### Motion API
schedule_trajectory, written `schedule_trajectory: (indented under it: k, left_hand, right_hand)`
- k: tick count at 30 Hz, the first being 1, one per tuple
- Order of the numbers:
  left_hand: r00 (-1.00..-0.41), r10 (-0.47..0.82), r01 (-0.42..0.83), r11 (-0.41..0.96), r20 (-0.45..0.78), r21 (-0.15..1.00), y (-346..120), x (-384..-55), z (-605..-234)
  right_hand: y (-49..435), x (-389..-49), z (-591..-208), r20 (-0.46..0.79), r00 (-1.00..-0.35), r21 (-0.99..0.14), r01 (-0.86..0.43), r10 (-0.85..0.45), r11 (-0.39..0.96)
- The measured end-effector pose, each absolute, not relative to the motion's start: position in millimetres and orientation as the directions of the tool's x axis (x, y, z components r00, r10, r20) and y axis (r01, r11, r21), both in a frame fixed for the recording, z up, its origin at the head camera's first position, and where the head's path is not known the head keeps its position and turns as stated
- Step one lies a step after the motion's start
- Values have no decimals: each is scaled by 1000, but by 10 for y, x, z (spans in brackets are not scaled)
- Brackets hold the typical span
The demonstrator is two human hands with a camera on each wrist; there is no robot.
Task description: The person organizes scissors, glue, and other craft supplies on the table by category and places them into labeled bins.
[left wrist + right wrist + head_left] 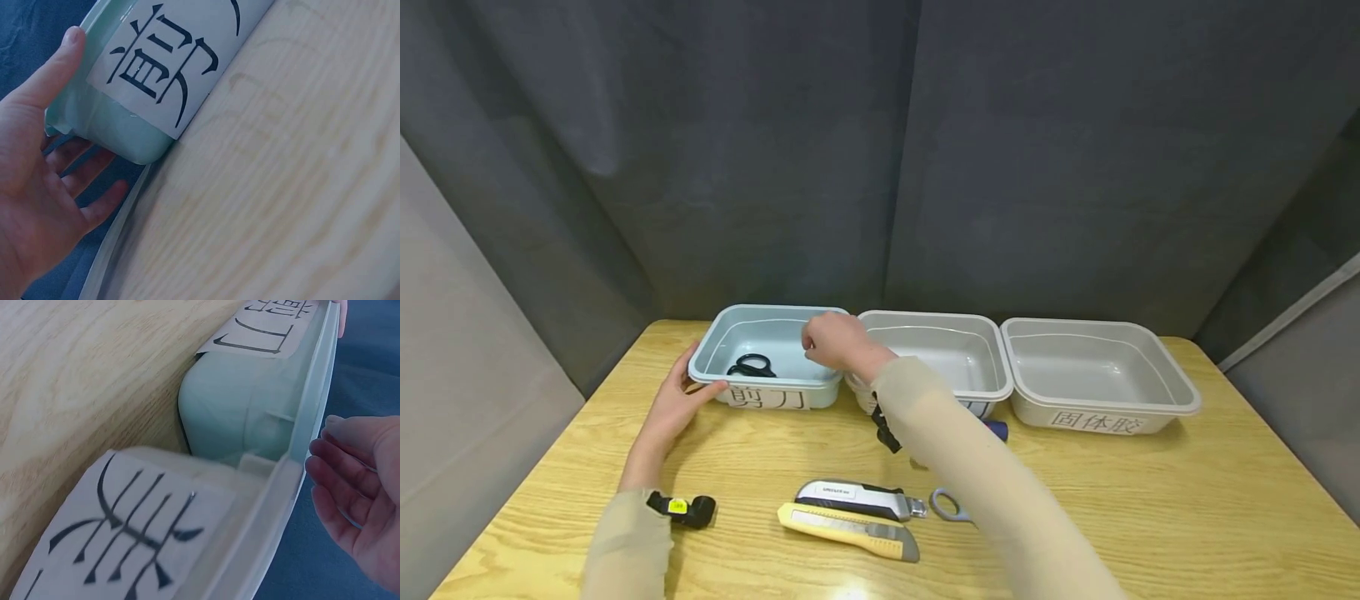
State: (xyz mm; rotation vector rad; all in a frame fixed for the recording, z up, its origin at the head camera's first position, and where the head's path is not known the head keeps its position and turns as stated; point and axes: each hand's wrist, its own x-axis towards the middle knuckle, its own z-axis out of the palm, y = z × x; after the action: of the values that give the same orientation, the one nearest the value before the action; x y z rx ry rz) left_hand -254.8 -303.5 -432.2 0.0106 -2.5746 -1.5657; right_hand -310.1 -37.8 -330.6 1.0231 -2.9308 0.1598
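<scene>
My left hand (672, 408) grips the left front corner of a light blue bin (827, 397), thumb on the front rim, the other fingers around the side. Inside the bin lies a pair of scissors with black handles (754, 365). Above the bin's right end is my right hand (838, 340), its fingers loosely bent. The right wrist view shows those fingers near the rim with nothing visible between them. In the left wrist view, a paper label (156, 62) with black characters covers the bin's front.
Two grey bins, the middle one (936, 317) and the right one (1187, 406), continue the row. Nearer lie a white-and-black utility knife (850, 497), a yellow utility knife (842, 531) and scissors with a blue-grey handle (940, 510). A dark blue cylinder (997, 429) is partly behind my right forearm.
</scene>
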Motion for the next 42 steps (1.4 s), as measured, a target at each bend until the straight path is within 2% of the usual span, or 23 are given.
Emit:
schedule_trajectory:
  k: [20,35,42]
  left_hand:
    - [-992,-75,57,473,105,879,-3087,-2543,-4336]
    - [-993,-87,34,476,85,879,-3095,-2544,-4340]
    - [-992,-86,36,479,88,877,-3082,-2545,-4337]
  right_hand:
    - [-60,-2922,-3300,168,-746,-112,-663,-644,740]
    - [266,-2764,-3297,336,-711,-169,-691,-618,703]
    - [393,-2678,-3354,330,-731,-164,-668,-598,726]
